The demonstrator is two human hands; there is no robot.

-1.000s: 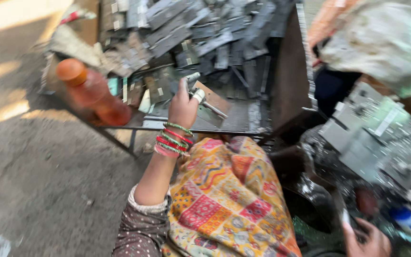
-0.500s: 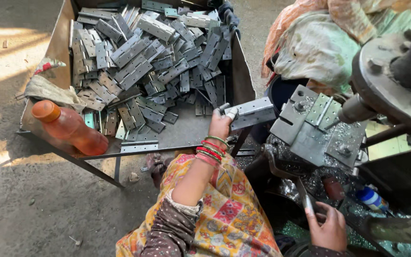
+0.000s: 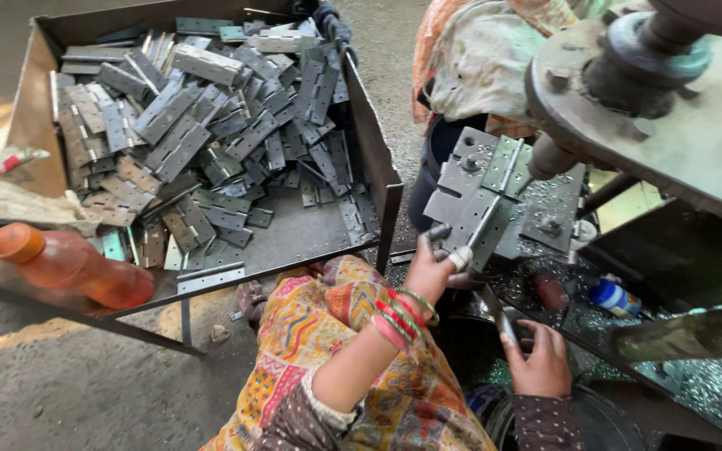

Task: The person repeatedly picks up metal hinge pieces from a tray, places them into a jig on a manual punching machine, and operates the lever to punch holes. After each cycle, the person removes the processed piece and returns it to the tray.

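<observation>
Head view: the left hand (image 3: 432, 269) is pinching a flat metal hinge (image 3: 485, 224) between thumb and fingers, bangles showing at the wrist, and is laying it on the grey press bed (image 3: 536, 219) at about 2 o'clock from the hand, just beside another hinge already lying there under the machine's ram (image 3: 549, 157). The right hand (image 3: 538, 361) is sitting at 5 o'clock from the left, fingers curled round a dark lever or tool (image 3: 503, 321); how firmly it is gripping cannot be told. In judgement, the loading step is under way: the hinge is being seated on the bed, and the next move is calling for square alignment against the fixture and fingers drawn clear of the ram. At 10 o'clock the steel tray (image 3: 369, 125) is holding the heaped stock of hinges, an orange bottle (image 3: 73, 269) lying at its near-left corner. The tray's sharp upright corner is standing close to the left forearm's path; open room is lying only in the narrow gap between tray and press, with another seated person (image 3: 478, 58) occupying 12 o'clock.
</observation>
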